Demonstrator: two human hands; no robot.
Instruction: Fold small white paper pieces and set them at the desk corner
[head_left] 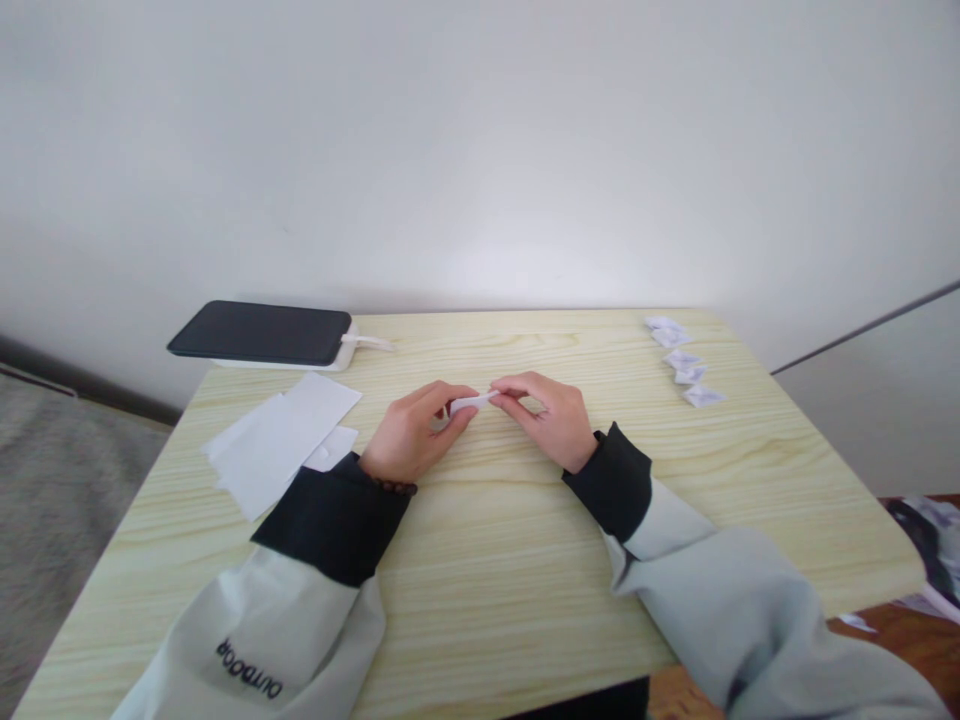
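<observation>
A small folded piece of white paper (pixel 471 402) is pinched between my two hands above the middle of the table. My left hand (pixel 416 430) grips its left end between thumb and fingers. At the right end, the thumb and fingertips of my right hand (pixel 546 412) close on the same paper. Part of the paper is hidden behind the fingers. Left of my left hand lie several loose white paper sheets (pixel 281 440), overlapping each other. Over on the right side of the table, several small folded paper pieces (pixel 681 358) sit in a row.
A black phone (pixel 262 332) rests on a white block at the back left, with a white cable (pixel 369 342) at its right end. The wooden table (pixel 480 560) meets a white wall (pixel 480 160) at the back. Items lie on the floor at lower right.
</observation>
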